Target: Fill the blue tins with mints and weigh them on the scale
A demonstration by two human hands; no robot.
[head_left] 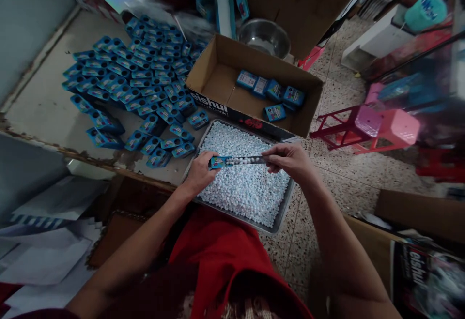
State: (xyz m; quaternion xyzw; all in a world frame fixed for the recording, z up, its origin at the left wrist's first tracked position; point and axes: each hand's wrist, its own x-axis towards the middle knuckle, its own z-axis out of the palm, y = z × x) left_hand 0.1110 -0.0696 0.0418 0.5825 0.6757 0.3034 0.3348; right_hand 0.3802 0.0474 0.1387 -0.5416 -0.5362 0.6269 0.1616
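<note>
My left hand [201,173] is closed around a small blue printed box [217,162] above the tray. Between the fingers of my right hand [288,158] is one end of a narrow see-through trough [249,160] with small white candies along it. The trough's other end meets the blue box; whether it reaches inside, I cannot tell. Beneath both hands, a metal tray [287,208] holds a thick layer of pale blue and white candies [240,198].
Many blue boxes with round openings [127,82] stand on the table [47,91] at left. Behind the tray, a cardboard box [214,67] holds several blue boxes. A metal bowl [265,36] sits beyond. Plastic stools [366,120] stand on the floor at right.
</note>
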